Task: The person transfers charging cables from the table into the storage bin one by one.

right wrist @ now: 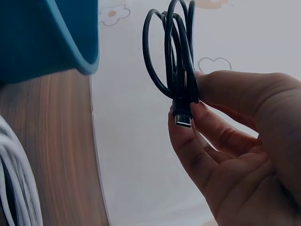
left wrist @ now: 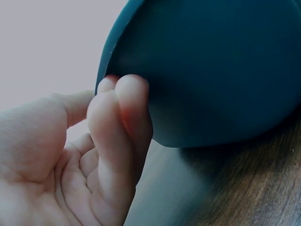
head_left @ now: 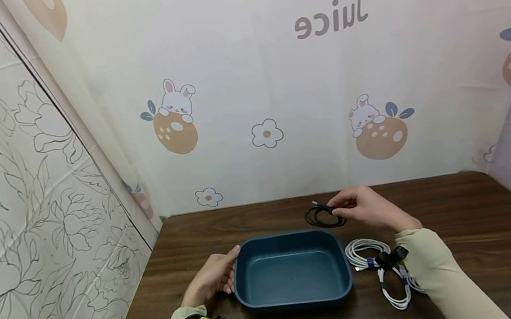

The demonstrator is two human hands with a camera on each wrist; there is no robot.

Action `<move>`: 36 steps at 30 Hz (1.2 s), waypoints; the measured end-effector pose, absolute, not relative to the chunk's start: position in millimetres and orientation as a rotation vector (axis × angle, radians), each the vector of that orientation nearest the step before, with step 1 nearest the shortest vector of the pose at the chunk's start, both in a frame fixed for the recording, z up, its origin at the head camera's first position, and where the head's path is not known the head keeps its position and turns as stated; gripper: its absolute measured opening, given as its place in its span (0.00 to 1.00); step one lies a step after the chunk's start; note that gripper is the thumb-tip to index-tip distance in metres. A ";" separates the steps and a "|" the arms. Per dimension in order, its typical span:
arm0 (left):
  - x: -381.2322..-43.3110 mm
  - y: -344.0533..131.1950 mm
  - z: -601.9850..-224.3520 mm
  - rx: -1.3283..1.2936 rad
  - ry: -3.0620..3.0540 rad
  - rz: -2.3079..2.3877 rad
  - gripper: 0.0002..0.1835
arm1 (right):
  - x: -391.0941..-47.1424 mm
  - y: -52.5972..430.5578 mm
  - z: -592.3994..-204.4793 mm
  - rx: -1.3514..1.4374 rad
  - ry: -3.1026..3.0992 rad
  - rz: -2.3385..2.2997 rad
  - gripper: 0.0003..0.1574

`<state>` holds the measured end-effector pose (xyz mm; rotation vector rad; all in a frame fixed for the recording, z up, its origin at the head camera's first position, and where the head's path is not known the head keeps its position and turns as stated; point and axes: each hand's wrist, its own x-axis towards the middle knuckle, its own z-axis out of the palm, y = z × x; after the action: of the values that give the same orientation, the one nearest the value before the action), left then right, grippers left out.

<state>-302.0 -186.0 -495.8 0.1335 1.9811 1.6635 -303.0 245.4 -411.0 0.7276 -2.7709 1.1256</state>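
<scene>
My right hand (head_left: 366, 209) pinches a coiled black USB cable (head_left: 318, 216) between thumb and fingers, beyond the right back corner of a dark teal rectangular tray (head_left: 297, 307). In the right wrist view the loops of the cable (right wrist: 169, 52) stand above the fingers and its metal plug points at the camera. At the tray's left side, my left hand (head_left: 212, 278) grips the rim, thumb on top and fingers against the outer wall, as the left wrist view shows beside the tray (left wrist: 211, 84). The inside of the tray is bare.
Right of the tray lie a coiled white cable (head_left: 365, 243) with a dark blue tie and a smaller white cable bundle (head_left: 401, 303), partly under the right forearm. The brown wooden table (head_left: 225, 222) ends at a printed curtain (head_left: 255, 68); another curtain (head_left: 42, 231) hangs along the left.
</scene>
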 end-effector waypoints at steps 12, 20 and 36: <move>-303.1 -187.3 -498.0 0.150 1.968 1.666 0.33 | -306.6 224.7 -414.0 0.770 -2.782 1.169 0.11; -304.4 -187.4 -498.2 0.146 1.969 1.661 0.33 | -308.9 209.8 -415.1 0.799 -2.786 1.211 0.11; -303.1 -187.5 -496.5 0.161 1.976 1.659 0.33 | -312.2 184.6 -419.2 0.893 -2.800 1.202 0.10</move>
<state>-303.1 -187.5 -496.5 0.1614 1.9761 1.6595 -312.2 184.6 -419.2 0.8926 -2.7999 1.2019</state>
